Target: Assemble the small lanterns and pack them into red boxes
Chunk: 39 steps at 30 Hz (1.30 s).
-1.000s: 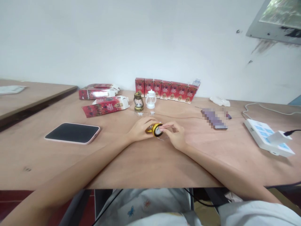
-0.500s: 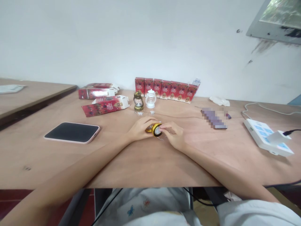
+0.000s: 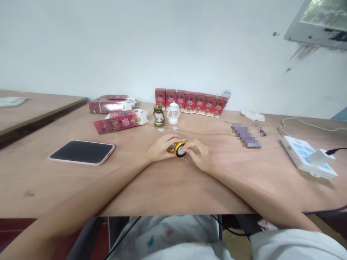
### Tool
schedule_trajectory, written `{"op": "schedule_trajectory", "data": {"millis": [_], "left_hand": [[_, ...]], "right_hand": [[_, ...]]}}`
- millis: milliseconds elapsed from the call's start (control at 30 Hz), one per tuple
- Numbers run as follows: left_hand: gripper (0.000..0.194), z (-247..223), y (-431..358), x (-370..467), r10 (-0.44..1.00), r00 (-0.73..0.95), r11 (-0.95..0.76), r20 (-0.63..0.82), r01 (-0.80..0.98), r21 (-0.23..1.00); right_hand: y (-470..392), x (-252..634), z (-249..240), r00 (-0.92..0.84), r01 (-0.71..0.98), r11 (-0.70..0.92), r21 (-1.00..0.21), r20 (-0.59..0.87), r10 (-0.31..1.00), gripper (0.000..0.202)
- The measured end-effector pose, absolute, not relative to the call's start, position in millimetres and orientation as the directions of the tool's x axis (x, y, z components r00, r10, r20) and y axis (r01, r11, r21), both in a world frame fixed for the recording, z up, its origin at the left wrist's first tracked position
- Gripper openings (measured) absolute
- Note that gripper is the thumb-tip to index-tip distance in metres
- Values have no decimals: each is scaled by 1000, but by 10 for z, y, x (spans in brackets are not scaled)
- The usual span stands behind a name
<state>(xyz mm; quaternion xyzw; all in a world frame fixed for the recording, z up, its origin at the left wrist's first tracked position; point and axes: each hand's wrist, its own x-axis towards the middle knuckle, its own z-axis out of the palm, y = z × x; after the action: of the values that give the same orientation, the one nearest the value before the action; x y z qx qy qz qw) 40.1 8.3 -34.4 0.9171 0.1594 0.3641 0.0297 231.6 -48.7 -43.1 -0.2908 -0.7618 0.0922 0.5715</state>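
Observation:
My left hand [image 3: 162, 148] is closed around a small gold lantern [image 3: 177, 149] that lies tipped on its side above the table. Its round underside, pale in the middle inside a dark and gold rim, faces right and toward me. At that underside, the thumb and fingers of my right hand [image 3: 200, 154] are pinched together; whatever is between the fingertips is too small to make out. Just beyond my hands stand a bronze-coloured lantern [image 3: 159, 116] and a white lantern [image 3: 173, 113]. Small whitish bits [image 3: 161, 130] lie in front of them.
A row of red boxes [image 3: 191, 102] stands by the wall. Opened red cartons [image 3: 119, 122] lie at the back left, a phone [image 3: 82, 152] at the left. To the right are a blurred-out purple item [image 3: 245, 135], crumpled tissue [image 3: 253, 115] and a white power strip [image 3: 306, 155].
My right fingers have shifted slightly at the lantern's underside. The lantern and my left hand stay almost in place; the view has moved a little.

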Motion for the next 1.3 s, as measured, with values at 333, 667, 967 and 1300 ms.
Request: {"op": "schedule_trajectory", "data": {"millis": [333,667,967,1300], "left_hand": [[38,-361,103,376,303,682,-951,666,265,161],[36,-395,122,354,227,704,-966,673,252,63],[32,-400,130,342,151,717,-965,680,256,-55],[34,-392,114,364,221,668,-964,711,261,54]], "right_hand": [[-475,2316,-400,-201,440,822,-362,852,483,8],[-393,2330,-466,-183,226,651,-724,625,759,23],[-435,2334,-466,-194,288,698,-655,674,713,21],[-436,2368,-445,-301,326,865,-382,825,478,10]]}}
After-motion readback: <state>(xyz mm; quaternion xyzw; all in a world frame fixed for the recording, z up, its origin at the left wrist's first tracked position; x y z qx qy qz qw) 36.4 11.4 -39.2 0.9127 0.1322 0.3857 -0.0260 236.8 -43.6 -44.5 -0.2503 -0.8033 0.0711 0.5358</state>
